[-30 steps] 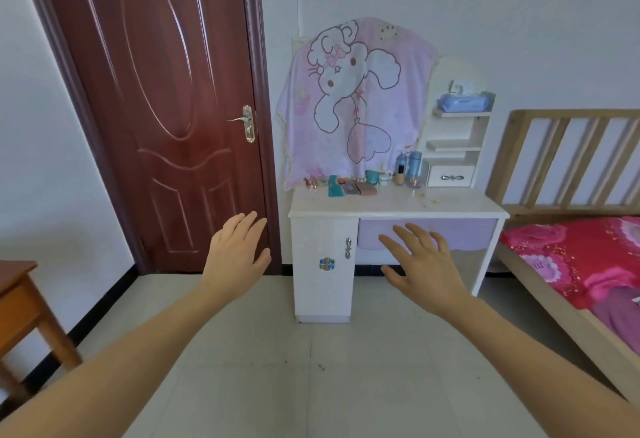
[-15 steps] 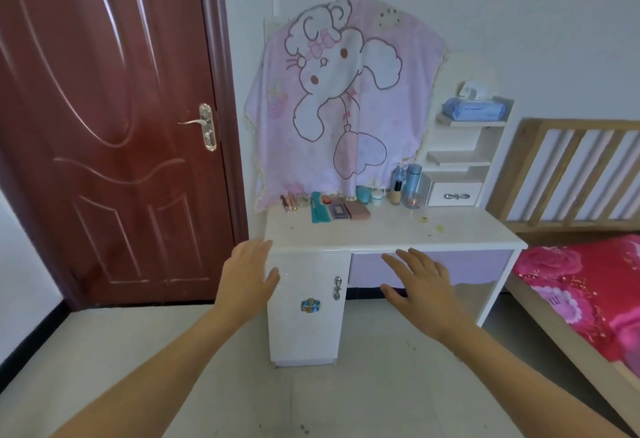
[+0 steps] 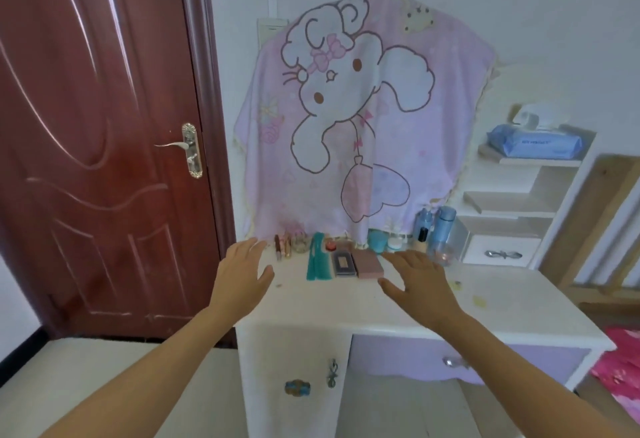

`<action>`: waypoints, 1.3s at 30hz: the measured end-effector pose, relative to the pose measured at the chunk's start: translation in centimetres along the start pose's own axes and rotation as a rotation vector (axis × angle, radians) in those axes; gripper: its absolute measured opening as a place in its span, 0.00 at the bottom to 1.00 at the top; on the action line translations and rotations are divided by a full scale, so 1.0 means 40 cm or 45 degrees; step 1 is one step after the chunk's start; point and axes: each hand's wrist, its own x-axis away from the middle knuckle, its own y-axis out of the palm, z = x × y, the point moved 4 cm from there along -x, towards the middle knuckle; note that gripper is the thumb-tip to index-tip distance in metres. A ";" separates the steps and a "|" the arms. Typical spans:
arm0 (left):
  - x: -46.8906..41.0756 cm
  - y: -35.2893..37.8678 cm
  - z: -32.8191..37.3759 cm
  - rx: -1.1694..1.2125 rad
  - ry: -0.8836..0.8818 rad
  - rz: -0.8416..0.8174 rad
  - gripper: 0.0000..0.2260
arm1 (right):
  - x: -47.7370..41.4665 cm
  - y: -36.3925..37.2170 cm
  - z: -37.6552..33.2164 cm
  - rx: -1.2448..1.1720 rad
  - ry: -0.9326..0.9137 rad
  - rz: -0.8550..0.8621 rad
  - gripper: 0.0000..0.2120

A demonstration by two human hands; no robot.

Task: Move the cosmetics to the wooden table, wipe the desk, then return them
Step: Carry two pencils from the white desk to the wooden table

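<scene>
A white desk [image 3: 485, 319] stands against the wall with cosmetics lined along its back edge. From left to right lie lipsticks [image 3: 282, 247], a teal comb [image 3: 317, 261], a dark palette [image 3: 343, 263], a pink palette [image 3: 370, 263], a teal jar [image 3: 376, 240] and blue bottles [image 3: 441, 229]. My left hand [image 3: 240, 273] hovers over the desk's left end, fingers straight, holding nothing. My right hand [image 3: 420, 281] is spread flat just right of the pink palette, also empty. Small crumbs dot the desk's right side.
A pink cartoon blanket [image 3: 363, 118] hangs over the desk's back. White shelves [image 3: 512, 202] at the right hold a blue wipes pack [image 3: 535, 143]. A dark red door [image 3: 97, 143] stands left; a wooden bed frame [image 3: 609, 229] with red bedding stands right.
I have come closer to the desk. Both hands have moved from in front of the desk's edge to above its top, near the cosmetics. The wooden table has left the view.
</scene>
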 end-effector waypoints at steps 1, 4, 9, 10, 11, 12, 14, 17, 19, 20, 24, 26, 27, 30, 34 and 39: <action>-0.019 0.023 -0.008 0.012 -0.035 0.005 0.21 | -0.038 0.023 0.015 -0.035 -0.009 -0.011 0.23; -0.034 0.108 -0.053 -0.065 -0.103 -0.082 0.22 | -0.118 0.122 0.033 -0.088 -0.033 -0.116 0.22; -0.067 0.227 -0.168 -0.199 -0.221 -0.222 0.22 | -0.193 0.326 0.010 -0.120 -0.124 -0.356 0.23; -0.086 0.241 -0.191 -0.199 -0.251 -0.228 0.22 | -0.213 0.359 0.005 -0.133 -0.124 -0.397 0.23; -0.107 0.257 -0.214 -0.205 -0.272 -0.232 0.22 | -0.234 0.393 0.000 -0.150 -0.122 -0.434 0.23; -0.131 0.275 -0.236 -0.212 -0.284 -0.239 0.22 | -0.257 0.424 -0.003 -0.164 -0.118 -0.463 0.23; -0.192 0.315 -0.279 -0.201 -0.309 -0.254 0.22 | -0.309 0.485 -0.008 -0.185 -0.093 -0.507 0.23; -0.305 0.377 -0.341 -0.147 -0.343 -0.281 0.21 | -0.404 0.566 -0.014 -0.262 -0.014 -0.556 0.23; -0.367 0.425 -0.376 -0.103 -0.362 -0.332 0.21 | -0.475 0.612 -0.021 -0.282 0.039 -0.596 0.22; -0.392 0.450 -0.391 -0.089 -0.361 -0.370 0.20 | -0.510 0.633 -0.025 -0.294 0.076 -0.618 0.22; -0.484 0.536 -0.453 -0.045 -0.354 -0.472 0.21 | -0.623 0.722 -0.056 -0.380 0.246 -0.662 0.21; -0.515 0.578 -0.475 -0.019 -0.339 -0.511 0.21 | -0.640 0.771 -0.070 -0.427 0.321 -0.701 0.21; -0.521 0.599 -0.481 -0.022 -0.324 -0.542 0.21 | -0.637 0.796 -0.075 -0.417 0.336 -0.728 0.21; -0.527 0.656 -0.495 -0.064 -0.272 -0.612 0.22 | -0.630 0.852 -0.071 -0.338 0.351 -0.794 0.22; -0.534 0.698 -0.501 -0.055 -0.272 -0.653 0.21 | -0.674 0.892 -0.044 -0.330 0.401 -0.839 0.22; -0.523 0.722 -0.489 -0.092 -0.322 -0.608 0.20 | -0.745 0.930 -0.054 -0.333 0.322 -0.813 0.22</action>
